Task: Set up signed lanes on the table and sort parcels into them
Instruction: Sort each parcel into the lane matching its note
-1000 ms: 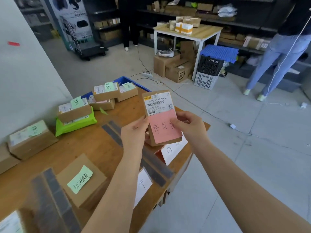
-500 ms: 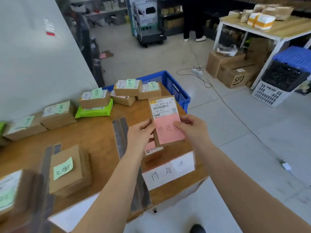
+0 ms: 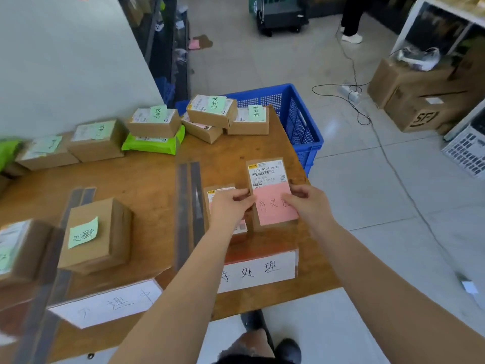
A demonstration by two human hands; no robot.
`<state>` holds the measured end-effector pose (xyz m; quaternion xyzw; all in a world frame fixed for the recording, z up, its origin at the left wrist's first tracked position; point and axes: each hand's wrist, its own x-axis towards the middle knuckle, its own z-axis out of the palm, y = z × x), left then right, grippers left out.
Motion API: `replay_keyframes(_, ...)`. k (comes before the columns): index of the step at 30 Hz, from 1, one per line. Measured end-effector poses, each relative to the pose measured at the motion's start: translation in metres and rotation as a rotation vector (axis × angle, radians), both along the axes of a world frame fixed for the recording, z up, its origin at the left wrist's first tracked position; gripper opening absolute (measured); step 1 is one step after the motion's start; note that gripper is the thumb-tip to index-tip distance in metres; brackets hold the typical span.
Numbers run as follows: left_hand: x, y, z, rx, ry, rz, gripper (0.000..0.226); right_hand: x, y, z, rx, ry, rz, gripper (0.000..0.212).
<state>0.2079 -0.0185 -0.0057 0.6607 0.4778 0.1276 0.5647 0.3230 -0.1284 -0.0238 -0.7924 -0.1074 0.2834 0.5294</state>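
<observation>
A small brown parcel [image 3: 270, 179] with a white shipping label and a pink handwritten note sits low over the right lane of the wooden table [image 3: 152, 177]. My left hand [image 3: 228, 206] grips its left edge and my right hand [image 3: 308, 203] grips its right edge. A second pink-noted parcel [image 3: 219, 190] lies just left of it, partly under my left hand. A white lane sign [image 3: 259, 271] stands at the front edge below them, with another sign [image 3: 105, 306] to its left. Dark tape strips [image 3: 189, 206] divide the lanes.
Several parcels with green notes [image 3: 212, 109] and a green mailer [image 3: 154, 144] line the table's far side. A box with a green note [image 3: 97, 235] sits in the middle lane. A blue crate [image 3: 301, 122] stands past the table's far right corner. Cartons [image 3: 425, 101] and cables lie on the floor.
Both hands have lowered the pink-noted parcel from chest height down toward the right lane, beside the other pink-noted parcel. The view has tilted down and left.
</observation>
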Motion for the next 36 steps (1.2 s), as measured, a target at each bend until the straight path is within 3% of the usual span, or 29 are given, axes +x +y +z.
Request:
replay_keyframes(9, 0.017, 0.034, -0.046, -0.034, 0.155, -0.03, 0.028, 0.018, 0.034, -0.041, -0.191, 0.028, 0.079, 0.016)
replay_keyframes(20, 0.034, 0.053, -0.054, 0.062, 0.344, -0.067, 0.018, 0.045, 0.055, -0.064, -0.347, 0.075, 0.286, 0.023)
replay_keyframes(26, 0.072, 0.11, -0.024, 0.118, 0.23, 0.107, 0.029, 0.092, 0.119, -0.031, -0.242, -0.08, 0.405, 0.035)
replay_keyframes(36, 0.155, 0.229, -0.02, 0.173, 0.174, 0.325, 0.04, 0.165, 0.297, -0.009, -0.045, -0.574, 0.527, 0.056)
